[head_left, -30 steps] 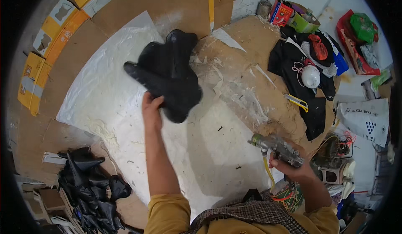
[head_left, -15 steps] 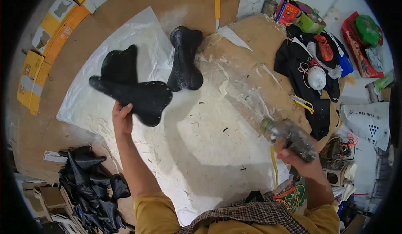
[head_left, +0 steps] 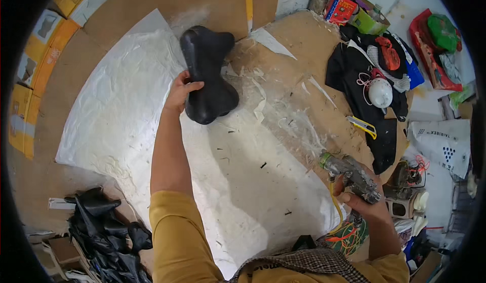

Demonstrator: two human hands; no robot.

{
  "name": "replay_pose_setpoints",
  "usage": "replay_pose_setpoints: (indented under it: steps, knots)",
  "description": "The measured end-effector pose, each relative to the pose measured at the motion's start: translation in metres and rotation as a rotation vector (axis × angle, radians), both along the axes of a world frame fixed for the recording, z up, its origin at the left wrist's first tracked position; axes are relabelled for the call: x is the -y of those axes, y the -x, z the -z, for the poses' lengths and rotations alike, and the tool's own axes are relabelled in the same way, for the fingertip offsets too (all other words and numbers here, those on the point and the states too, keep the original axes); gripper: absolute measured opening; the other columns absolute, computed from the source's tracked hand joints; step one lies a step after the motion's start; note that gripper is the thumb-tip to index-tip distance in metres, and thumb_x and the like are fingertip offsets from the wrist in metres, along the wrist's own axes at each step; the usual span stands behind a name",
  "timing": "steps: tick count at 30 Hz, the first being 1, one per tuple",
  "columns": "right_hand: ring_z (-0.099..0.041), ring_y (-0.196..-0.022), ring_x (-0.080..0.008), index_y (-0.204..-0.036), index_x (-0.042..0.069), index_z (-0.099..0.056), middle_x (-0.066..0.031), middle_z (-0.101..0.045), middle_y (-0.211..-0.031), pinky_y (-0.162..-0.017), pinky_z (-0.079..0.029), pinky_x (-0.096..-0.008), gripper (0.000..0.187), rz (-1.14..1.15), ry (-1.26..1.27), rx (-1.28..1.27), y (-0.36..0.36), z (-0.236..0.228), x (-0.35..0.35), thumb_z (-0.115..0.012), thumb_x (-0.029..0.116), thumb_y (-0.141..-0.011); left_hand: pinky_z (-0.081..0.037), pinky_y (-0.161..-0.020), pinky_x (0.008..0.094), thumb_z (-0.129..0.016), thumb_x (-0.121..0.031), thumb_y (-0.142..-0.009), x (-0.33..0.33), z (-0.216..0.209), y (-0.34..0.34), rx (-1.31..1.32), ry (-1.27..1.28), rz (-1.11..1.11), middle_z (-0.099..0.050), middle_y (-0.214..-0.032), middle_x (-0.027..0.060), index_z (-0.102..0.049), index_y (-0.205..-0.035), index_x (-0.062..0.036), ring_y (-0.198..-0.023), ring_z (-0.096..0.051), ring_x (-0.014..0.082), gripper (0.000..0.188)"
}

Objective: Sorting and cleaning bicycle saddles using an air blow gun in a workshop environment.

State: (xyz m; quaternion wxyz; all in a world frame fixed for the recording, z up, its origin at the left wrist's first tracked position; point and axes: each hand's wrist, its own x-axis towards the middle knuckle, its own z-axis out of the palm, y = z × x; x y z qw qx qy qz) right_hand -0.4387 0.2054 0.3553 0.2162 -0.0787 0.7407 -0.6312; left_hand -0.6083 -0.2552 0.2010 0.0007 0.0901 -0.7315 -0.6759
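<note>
My left hand (head_left: 183,92) grips the left edge of a black, waisted seat pad (head_left: 206,63) at the far side of the white sheet, thumb on top and fingers partly hidden beneath. A similar dark pad seems to be under it, mostly covered, so I cannot tell how they touch. At the right, my right hand (head_left: 360,194) is wrapped round a worn grey air stapler (head_left: 354,177) with a greenish end, held over the sheet's right edge. A yellow hose (head_left: 335,207) hangs beside the tool.
A white plastic sheet (head_left: 243,182) with dark scraps covers the cardboard-topped table. Black covers (head_left: 109,232) are heaped at the lower left. To the right lie a yellow utility knife (head_left: 362,126), black cloth (head_left: 349,75) and a white corded object (head_left: 379,93).
My left hand has swung the seat pad rightward and turned it over onto the spot where the other pad lay. The stapler in my right hand has moved slightly lower.
</note>
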Motion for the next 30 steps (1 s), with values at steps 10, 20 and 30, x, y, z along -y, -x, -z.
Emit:
replay_pose_setpoints:
  steps: [10,20,30]
  knots:
    - [-0.056,-0.072,-0.0142,-0.094,-0.002,-0.051,-0.0085,-0.056,-0.077,-0.063,-0.047,-0.0274,0.030,0.144,0.080,0.042,0.017,-0.030,0.013,-0.068,0.007,-0.071,-0.035,-0.099,0.0363,-0.063,-0.003,-0.067,0.024,-0.025,-0.160,-0.453,-0.575,-0.428,-0.053,-0.114,0.0149,-0.041,-0.122,0.0046,-0.107,-0.051,0.0271,0.060]
    - [-0.056,-0.071,-0.0130,-0.106,-0.002,-0.051,-0.0058,-0.058,-0.078,-0.066,-0.047,-0.0268,0.037,0.092,0.031,0.021,0.012,-0.009,0.007,-0.068,0.005,-0.074,-0.035,-0.098,0.0387,-0.060,-0.005,-0.065,0.005,0.003,-0.089,-0.284,-0.772,-0.237,-0.054,-0.113,0.0164,-0.041,-0.120,0.0055,-0.107,-0.050,0.0280,0.059]
    - [-0.054,-0.068,-0.0152,-0.103,-0.004,-0.053,-0.0077,-0.057,-0.074,-0.064,-0.045,-0.0296,0.039,0.016,0.019,0.031,0.002,0.028,0.014,-0.068,0.014,-0.071,-0.037,-0.094,0.0350,-0.064,-0.004,-0.068,-0.008,-0.006,0.021,0.142,-0.606,-0.016,-0.060,-0.104,0.0096,-0.053,-0.110,0.0005,-0.101,-0.053,0.0233,0.044]
